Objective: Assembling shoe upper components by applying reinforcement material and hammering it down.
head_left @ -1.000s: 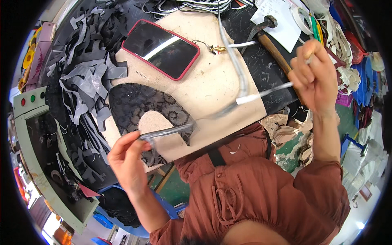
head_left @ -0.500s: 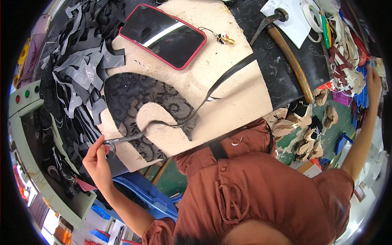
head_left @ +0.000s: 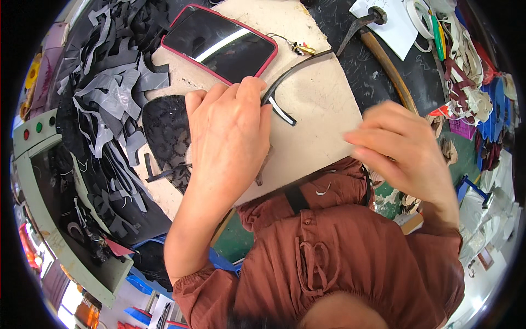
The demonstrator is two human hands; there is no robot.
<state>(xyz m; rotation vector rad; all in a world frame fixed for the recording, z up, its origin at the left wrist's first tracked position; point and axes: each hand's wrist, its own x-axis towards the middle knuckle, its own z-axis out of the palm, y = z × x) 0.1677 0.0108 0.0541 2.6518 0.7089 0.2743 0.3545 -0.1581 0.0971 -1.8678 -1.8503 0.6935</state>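
My left hand (head_left: 227,131) is over the board, its fingers curled and closed on a thin black strip (head_left: 290,71). The strip runs out past my index finger toward the upper right, and a short piece with a white underside turns down beside it. Under my hand lies a curved black lace piece (head_left: 164,123), mostly covered by hand and wrist. Another part of the strip shows at its lower left. My right hand (head_left: 405,151) hangs at the board's right edge, slightly blurred, fingertips drawn together. Whatever they hold, if anything, is too small to see.
A phone in a red case (head_left: 222,41) with a charm (head_left: 302,49) lies at the top of the pale board (head_left: 315,137). Dark scraps (head_left: 115,90) are heaped on the left. A wooden-handled hammer (head_left: 389,68) lies on the right, near white paper (head_left: 383,27).
My left hand has moved from the strip's left end to the middle of the board, over the lace piece. My right hand has come back from the far right to the board's edge.
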